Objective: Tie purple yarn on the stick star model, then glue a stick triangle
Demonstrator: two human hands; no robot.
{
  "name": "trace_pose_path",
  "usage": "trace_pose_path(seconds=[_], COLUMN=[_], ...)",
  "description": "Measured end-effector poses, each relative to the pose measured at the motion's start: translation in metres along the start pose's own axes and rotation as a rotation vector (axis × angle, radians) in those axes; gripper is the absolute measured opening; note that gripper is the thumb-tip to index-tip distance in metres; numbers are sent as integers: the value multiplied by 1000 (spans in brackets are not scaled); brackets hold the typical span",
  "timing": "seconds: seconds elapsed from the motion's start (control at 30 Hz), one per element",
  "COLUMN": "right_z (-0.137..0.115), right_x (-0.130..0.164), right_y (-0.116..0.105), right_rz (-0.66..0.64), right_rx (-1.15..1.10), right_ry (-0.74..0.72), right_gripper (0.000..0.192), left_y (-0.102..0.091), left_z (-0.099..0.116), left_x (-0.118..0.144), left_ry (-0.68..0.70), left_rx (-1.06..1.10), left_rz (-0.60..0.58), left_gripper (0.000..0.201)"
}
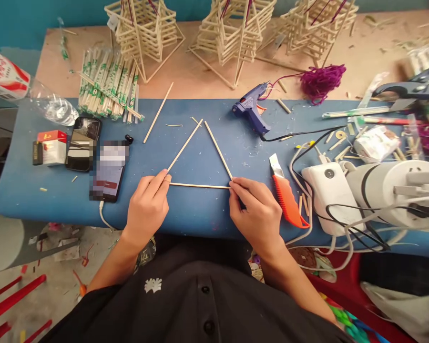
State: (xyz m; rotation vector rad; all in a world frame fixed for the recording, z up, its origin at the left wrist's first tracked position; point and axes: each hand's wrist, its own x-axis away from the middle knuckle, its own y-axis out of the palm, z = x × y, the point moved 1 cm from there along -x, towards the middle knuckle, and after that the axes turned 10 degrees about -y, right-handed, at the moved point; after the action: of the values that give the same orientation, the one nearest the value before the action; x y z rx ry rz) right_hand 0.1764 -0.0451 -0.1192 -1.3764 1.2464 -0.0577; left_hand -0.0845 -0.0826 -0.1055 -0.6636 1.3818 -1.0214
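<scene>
Three thin wooden chopsticks form a triangle on the blue mat [196, 214]; a small gap shows at its top corner. My left hand [148, 207] pinches the lower left corner, where the left slanting chopstick [185, 144] meets the bottom chopstick [200, 185]. At the lower right corner, my right hand [255, 209] pinches the ends of the bottom chopstick and the right slanting chopstick [218, 150]. The fingers of both hands are closed, and their tips hide the joints. A loose chopstick [158, 113] lies farther up on the left.
Behind are stacked-stick structures [232, 38], wrapped chopsticks [107, 85] and purple yarn [323, 83]. A blue glue gun [252, 107] lies above right, its cord trailing. An orange utility knife [288, 197] and white power bank [327, 195] lie right; phones [109, 171] and a bottle [53, 105] left.
</scene>
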Motion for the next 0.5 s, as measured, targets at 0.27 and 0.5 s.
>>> trace_pose_path(seconds=[0.27, 0.5], right_z=[1, 2], right_x=[-2, -4], right_y=[-2, -4], right_rz=[2, -26], right_rx=[-76, -86], right_ry=[44, 73], right_gripper=[27, 29], left_y=[1, 2], left_z=[-6, -9], left_x=[-3, 1], left_ry=[-31, -93], left_rx=[73, 147], left_rz=[7, 20], left_gripper=[39, 36])
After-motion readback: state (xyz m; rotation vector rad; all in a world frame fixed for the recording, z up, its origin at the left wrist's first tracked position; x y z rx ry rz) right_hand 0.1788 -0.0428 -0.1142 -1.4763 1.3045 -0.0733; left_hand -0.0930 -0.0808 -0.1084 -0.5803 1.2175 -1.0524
